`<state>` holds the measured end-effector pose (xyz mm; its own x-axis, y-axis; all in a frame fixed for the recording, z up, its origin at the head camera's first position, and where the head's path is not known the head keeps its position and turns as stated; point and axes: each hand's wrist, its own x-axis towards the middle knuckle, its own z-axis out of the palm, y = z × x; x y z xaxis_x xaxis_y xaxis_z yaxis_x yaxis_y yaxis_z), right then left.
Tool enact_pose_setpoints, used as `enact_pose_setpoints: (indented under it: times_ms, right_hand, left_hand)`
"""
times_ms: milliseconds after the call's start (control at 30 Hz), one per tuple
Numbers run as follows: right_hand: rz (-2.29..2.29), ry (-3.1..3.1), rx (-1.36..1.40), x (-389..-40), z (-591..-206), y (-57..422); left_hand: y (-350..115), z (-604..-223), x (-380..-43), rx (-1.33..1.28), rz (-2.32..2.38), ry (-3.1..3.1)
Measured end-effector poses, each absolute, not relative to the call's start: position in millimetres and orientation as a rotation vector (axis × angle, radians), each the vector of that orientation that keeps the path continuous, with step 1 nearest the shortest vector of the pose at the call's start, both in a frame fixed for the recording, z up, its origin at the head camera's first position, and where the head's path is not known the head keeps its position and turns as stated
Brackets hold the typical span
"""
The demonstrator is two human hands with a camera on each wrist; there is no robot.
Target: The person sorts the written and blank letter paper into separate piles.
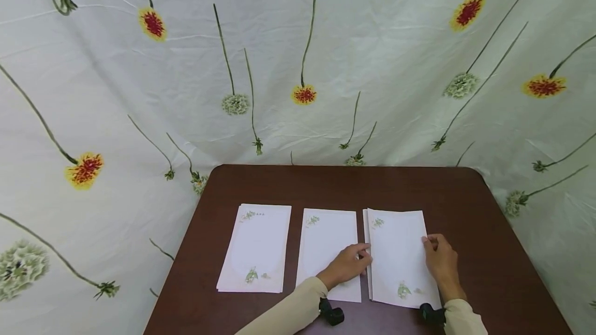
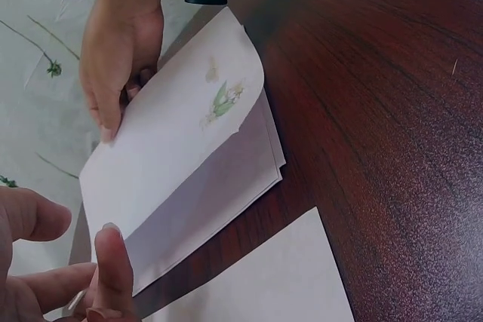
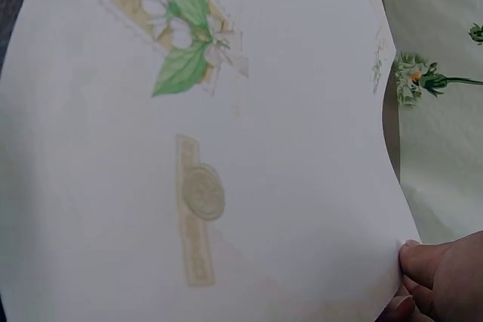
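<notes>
A white sheet printed with small green leaves and flowers tops the rightmost pile. My right hand pinches its right edge between thumb and fingers. The left wrist view shows this sheet bowed up, its near edge lifted off the sheets below. At the pile's left edge is my left hand, forefinger and thumb apart; its fingers partly hide the sheet's edge there. Filling most of the right wrist view, the sheet curves beside my right thumb.
A middle sheet lies partly under my left forearm. A left pile of similar sheets rests on the dark brown table. Behind the table hangs a white cloth with printed flowers.
</notes>
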<state>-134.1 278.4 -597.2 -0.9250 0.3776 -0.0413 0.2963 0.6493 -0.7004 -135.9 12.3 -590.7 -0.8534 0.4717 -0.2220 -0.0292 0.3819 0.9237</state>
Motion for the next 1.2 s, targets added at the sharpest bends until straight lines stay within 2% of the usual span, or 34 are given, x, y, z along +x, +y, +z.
enact_pose_setpoints:
  times_ms: [800,1200]
  right_hand:
    - [1.114,-2.805,-0.679,-133.7,-612.9,265.7]
    - [1.046,-2.799,-0.603,-134.1,-604.1,249.3]
  left_hand:
    - [4.7,-599.5,-137.9,0.343,1.435,2.196]
    - [-30.2,-597.9,-147.0,0.220,1.450,2.307]
